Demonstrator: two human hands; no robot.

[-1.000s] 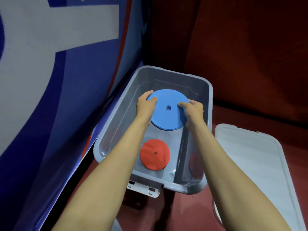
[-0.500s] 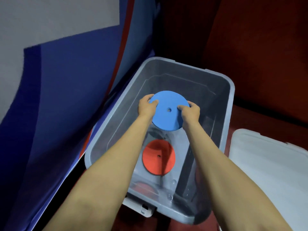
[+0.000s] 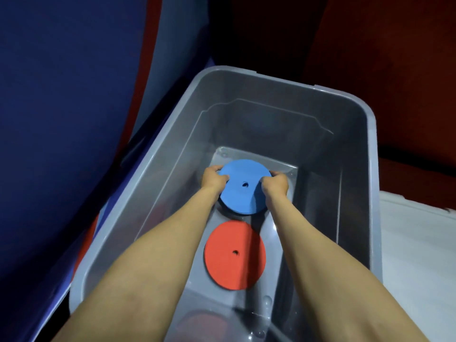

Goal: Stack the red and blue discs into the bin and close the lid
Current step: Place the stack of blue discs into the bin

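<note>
A blue disc (image 3: 244, 187) is being held low inside the grey translucent bin (image 3: 355, 112), close above the bin's floor. It is being gripped at its 2 opposite edges: the left hand (image 3: 213, 180) is curled round the left rim, with fingers over the top edge, and the right hand (image 3: 275, 186) is curled round the right rim in the same way. A small hole is being shown at the disc's middle. Whether the disc is being pressed onto the floor or kept just above it cannot be told; a dark shadow is being cast under its near edge.

A red disc (image 3: 234, 255), also with 1 central hole, is lying flat on the bin floor, just nearer the camera than the blue one, and is not being touched by either hand.

The white lid (image 3: 419, 255) is lying beside the bin on the right, off the bin. A blue wall panel (image 3: 61, 107) is standing along the bin's left side.
</note>
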